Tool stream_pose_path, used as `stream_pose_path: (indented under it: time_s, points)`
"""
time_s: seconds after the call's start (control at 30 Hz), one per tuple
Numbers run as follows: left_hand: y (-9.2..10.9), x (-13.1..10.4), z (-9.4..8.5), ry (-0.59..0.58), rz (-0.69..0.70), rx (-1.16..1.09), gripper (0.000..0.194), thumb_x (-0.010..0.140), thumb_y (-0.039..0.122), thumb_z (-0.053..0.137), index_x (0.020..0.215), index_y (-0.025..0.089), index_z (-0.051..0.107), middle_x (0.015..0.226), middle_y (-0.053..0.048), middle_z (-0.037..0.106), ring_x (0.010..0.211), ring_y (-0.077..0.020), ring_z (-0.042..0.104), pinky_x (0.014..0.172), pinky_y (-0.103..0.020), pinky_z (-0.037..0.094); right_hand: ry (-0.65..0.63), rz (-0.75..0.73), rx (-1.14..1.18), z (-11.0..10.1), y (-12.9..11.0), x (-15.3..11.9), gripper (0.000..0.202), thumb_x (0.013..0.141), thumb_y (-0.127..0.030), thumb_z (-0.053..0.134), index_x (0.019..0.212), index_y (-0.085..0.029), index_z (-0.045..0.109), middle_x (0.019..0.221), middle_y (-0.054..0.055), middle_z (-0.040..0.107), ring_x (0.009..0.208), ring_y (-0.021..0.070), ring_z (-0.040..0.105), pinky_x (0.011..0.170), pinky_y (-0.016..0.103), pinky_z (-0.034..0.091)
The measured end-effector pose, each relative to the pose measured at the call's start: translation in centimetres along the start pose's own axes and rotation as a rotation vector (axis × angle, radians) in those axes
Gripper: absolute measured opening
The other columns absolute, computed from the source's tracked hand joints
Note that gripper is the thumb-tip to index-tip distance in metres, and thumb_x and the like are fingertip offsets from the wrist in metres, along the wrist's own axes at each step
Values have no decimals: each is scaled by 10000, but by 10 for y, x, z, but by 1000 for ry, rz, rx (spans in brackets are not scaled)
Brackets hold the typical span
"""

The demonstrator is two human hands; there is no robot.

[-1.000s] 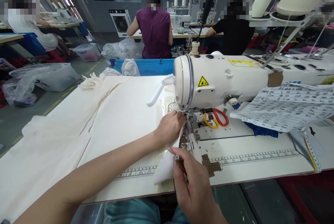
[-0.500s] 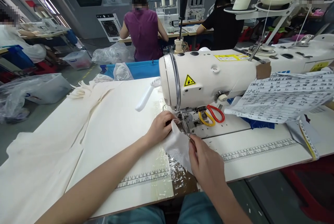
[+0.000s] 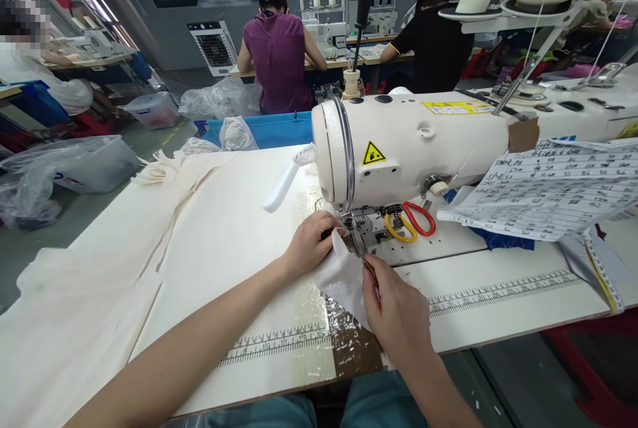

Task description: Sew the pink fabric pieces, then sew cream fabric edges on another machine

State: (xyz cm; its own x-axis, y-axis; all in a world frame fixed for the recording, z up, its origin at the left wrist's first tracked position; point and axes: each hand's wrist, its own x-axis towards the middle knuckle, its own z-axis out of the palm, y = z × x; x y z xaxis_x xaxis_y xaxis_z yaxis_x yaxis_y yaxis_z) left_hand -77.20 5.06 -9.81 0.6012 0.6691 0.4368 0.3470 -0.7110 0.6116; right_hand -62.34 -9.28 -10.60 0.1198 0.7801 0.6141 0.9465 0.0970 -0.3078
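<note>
My left hand (image 3: 313,242) is closed on the edge of a white fabric piece (image 3: 343,278), close to the needle area of a white sewing machine (image 3: 399,149). Its fingertips are partly hidden under the machine head. Slim metal tweezers (image 3: 359,250) sit in my right hand (image 3: 399,305), their tips pointing at the fabric beside the presser foot. The white piece hangs between both hands over a shiny taped strip (image 3: 351,335) of the table. Scissors with one red and one yellow handle (image 3: 419,218) lie behind the needle area.
Cream fabric pieces (image 3: 90,275) cover the table's left side. A white plastic-handled thing (image 3: 279,189) lies left of the machine head. Handwritten sheets (image 3: 558,189) lean on the machine at right, near a measuring tape (image 3: 601,272). Co-workers sit beyond, one in a purple top (image 3: 276,59).
The view has turned slightly left, so the machine appears farther right. Both hands keep nearly the same place at the fabric, with the tweezers still beside the presser foot.
</note>
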Motion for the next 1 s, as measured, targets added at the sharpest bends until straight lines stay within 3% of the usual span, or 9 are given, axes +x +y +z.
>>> stream_pose_path:
  time_s: [0.43,1.0]
  points:
    - [0,0,-1,-12,-12,35,166,949,230,552,842,183,670,863,-50,670,826,-190,621,751,-324,522,2,-9,-15,-2,-1,0,369,1022,-228,354,1044,-123,707,806,45,782,539,143,683,436,263,374]
    - [0,-1,1,-1,51,94,149,937,207,527,852,187,648,863,-56,662,823,-195,608,756,-346,521,-4,-20,-54,1,-3,2,381,1038,-248,336,1072,-128,696,877,57,792,562,154,695,450,275,445]
